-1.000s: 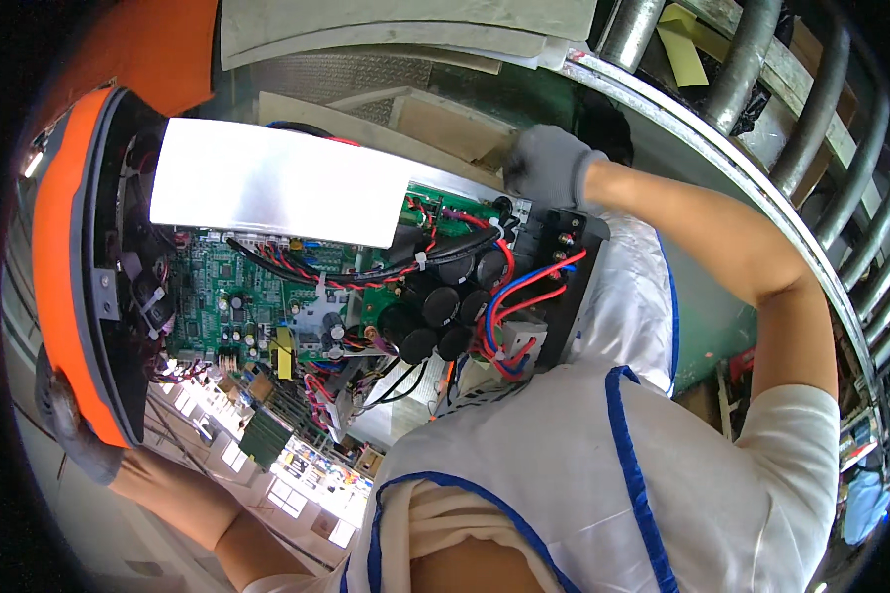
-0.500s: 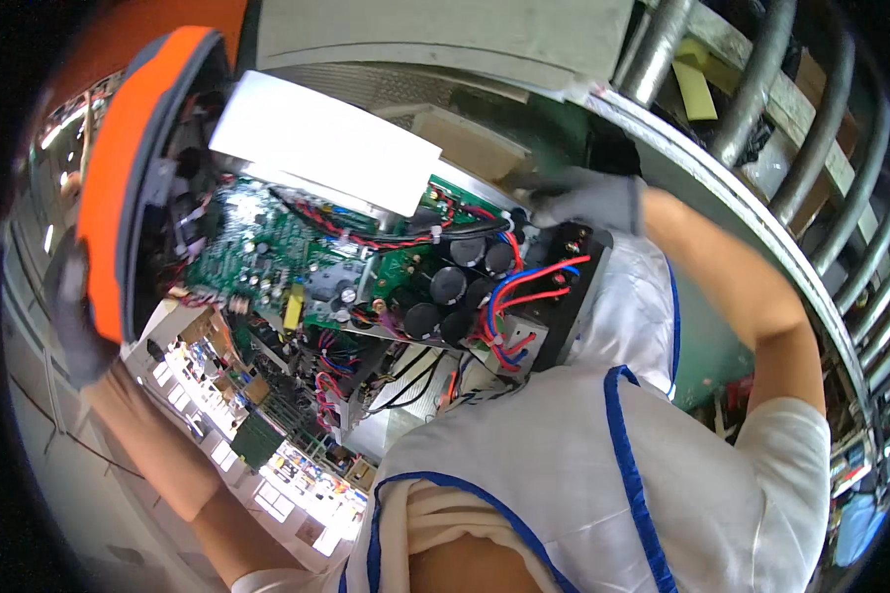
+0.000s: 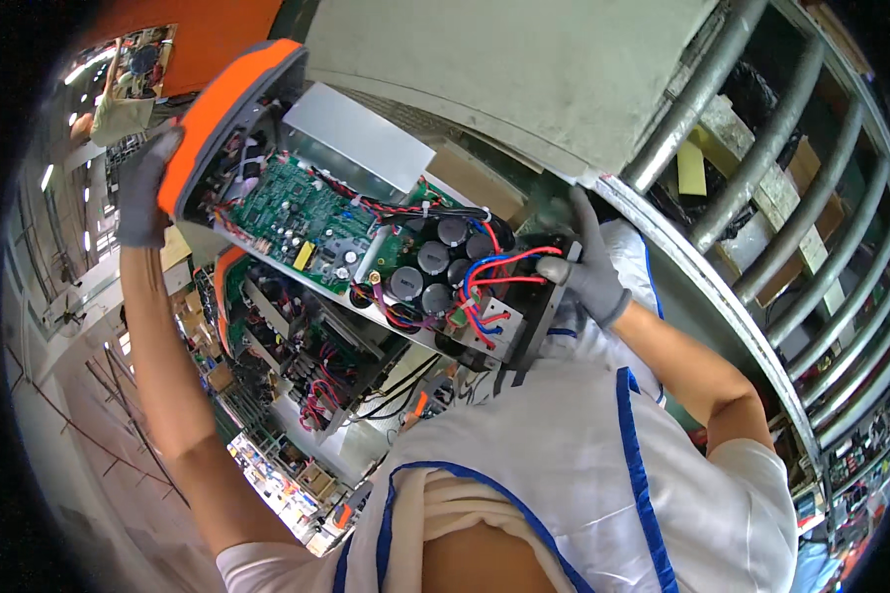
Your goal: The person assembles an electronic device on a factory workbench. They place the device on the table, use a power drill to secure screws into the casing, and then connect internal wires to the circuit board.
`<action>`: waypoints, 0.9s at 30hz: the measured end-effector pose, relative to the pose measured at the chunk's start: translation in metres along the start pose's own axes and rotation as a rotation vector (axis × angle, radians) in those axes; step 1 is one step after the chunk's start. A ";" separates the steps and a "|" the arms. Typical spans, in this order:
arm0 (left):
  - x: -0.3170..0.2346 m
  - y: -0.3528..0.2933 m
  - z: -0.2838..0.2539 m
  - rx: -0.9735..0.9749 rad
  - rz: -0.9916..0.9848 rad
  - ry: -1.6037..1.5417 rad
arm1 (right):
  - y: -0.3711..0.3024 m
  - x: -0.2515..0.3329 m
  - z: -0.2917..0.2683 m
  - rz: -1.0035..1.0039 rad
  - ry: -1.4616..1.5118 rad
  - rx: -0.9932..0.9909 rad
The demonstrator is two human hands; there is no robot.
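Observation:
An electronics unit with its casing off is held tilted between my two grey-gloved hands. My left hand [image 3: 148,188] is closed on the outer edge of its orange and dark front cover [image 3: 229,114]. At the other end my right hand [image 3: 593,269] grips the black end plate [image 3: 554,316], thumb on top near the red wires; some of its fingers are hard to see. Between them lie a green circuit board [image 3: 292,212], a plain silver metal box [image 3: 361,138], several black round capacitors [image 3: 433,259], and red and blue wires [image 3: 504,267].
A second opened unit with an orange edge [image 3: 229,282] and pink wires stands below the held one. Metal roller bars [image 3: 761,158] run along the right side, beside a pale flat panel [image 3: 504,69]. At the far upper left there is another person [image 3: 119,114].
The unit's orange end has shifted rightward, and the silver box no longer glares white. My left hand has risen along the cover. My right hand has moved down onto the end plate.

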State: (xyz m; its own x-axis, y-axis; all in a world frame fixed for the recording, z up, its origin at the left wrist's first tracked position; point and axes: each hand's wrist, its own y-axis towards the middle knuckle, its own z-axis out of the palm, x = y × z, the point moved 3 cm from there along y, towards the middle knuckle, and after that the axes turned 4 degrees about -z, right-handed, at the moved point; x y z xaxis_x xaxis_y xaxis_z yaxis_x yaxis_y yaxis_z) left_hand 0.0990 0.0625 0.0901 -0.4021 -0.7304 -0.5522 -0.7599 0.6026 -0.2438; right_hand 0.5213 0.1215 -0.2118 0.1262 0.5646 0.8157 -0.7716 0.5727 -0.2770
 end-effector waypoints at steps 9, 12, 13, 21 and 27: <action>0.019 0.095 0.030 0.164 -0.072 -0.104 | 0.025 -0.043 0.007 0.151 0.430 -0.129; 0.006 0.124 0.049 0.184 -0.048 -0.099 | 0.034 -0.051 0.011 0.185 0.639 -0.373; 0.010 0.141 0.056 0.195 -0.073 -0.134 | 0.037 -0.051 0.014 0.229 0.730 -0.436; 0.039 0.208 0.074 0.263 -0.121 -0.240 | 0.064 -0.028 0.015 0.387 0.954 -0.509; 0.085 0.222 0.055 0.169 -0.206 -0.414 | 0.058 -0.055 -0.004 0.302 1.023 -0.384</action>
State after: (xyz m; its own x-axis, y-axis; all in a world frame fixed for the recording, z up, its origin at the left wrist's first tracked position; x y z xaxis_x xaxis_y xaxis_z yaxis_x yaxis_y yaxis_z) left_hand -0.0757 0.1514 -0.0544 0.0113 -0.6714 -0.7410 -0.6948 0.5276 -0.4887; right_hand 0.4723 0.1261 -0.2751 0.5536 0.8306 -0.0601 -0.6364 0.3754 -0.6738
